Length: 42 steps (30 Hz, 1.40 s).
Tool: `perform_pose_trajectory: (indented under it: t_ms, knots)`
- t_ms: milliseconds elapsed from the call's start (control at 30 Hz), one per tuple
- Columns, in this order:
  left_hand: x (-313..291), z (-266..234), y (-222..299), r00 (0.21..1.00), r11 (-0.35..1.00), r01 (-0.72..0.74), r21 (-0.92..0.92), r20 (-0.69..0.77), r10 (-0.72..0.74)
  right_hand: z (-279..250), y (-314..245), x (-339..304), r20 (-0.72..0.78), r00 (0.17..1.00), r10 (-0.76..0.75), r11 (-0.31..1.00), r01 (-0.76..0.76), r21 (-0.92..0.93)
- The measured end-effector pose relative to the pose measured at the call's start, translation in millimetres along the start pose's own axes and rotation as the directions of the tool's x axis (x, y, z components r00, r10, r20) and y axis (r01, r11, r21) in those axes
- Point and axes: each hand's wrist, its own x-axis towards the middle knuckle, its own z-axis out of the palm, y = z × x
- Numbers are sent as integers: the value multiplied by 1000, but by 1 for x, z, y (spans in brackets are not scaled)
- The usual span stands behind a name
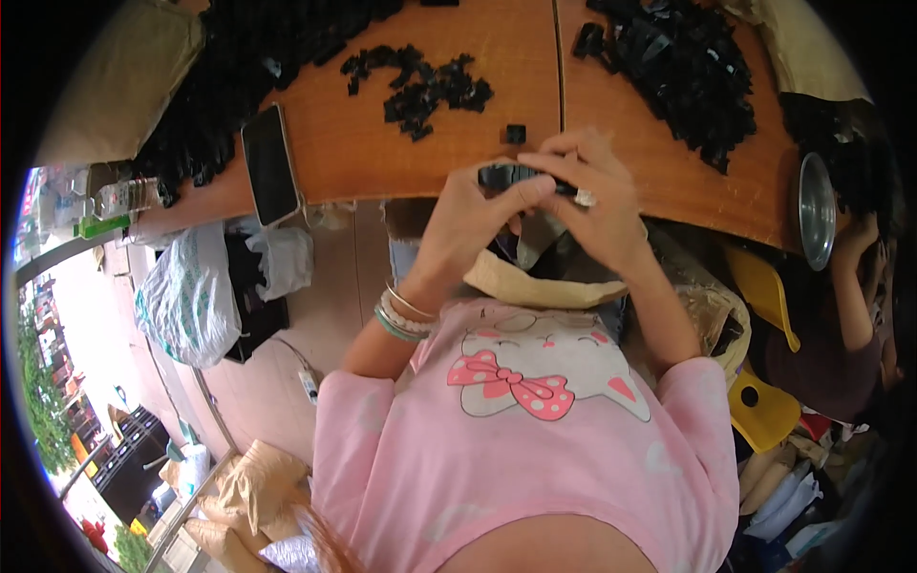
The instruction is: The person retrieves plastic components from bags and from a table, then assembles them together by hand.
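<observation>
Both my hands meet just over the near edge of the wooden table, closed around a small dark black part (501, 177) whose exact kind I cannot make out. My left hand (465, 218) grips it from the left, thumb on top. On its other side, the fingers of my right hand (604, 196), slightly blurred, press at the part's right end. Just beyond them a single small black square piece (516, 134) lies on the table. Farther off is a loose cluster of small black pieces (420, 88).
Large heaps of black parts lie at the far left (205, 105) and far right (683, 72) of the table (334, 158). A phone (271, 164) rests at the left edge, a metal bowl (816, 210) at the right. Another person's arm (850, 286) is at right, beside a yellow chair (764, 411).
</observation>
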Motion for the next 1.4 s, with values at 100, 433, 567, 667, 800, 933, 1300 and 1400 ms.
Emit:
perform_pose_trajectory:
  t_ms: [100,433,567,667,800,933,1300,1400]
  knots:
    - [4,12,2,998,998,-50,36,39,49,-4,-1,-4,-43,998,-49,996,46,-71]
    - [-6,25,-23,958,985,11,170,282,-59,-27,-7,-63,-97,944,315,948,-307,83]
    - [-7,11,-42,942,664,-272,697,332,37,-35,1,-88,-113,898,426,892,-437,-113]
    - [-15,8,-58,887,568,-378,731,462,-4,-28,9,-107,168,869,466,885,-452,-115]
    - [-10,17,-61,804,353,-538,765,592,-57,-34,8,-122,73,899,432,891,-413,-186]
    - [-17,32,-46,684,391,-643,659,723,-96,-40,-21,-140,-70,910,409,871,-413,-267]
    - [-45,204,-79,97,590,-806,-43,974,204,-138,-27,-386,-138,157,978,159,-987,4]
    - [-58,277,-133,81,701,-702,123,992,-93,-120,59,-489,-114,357,927,304,-893,-331]
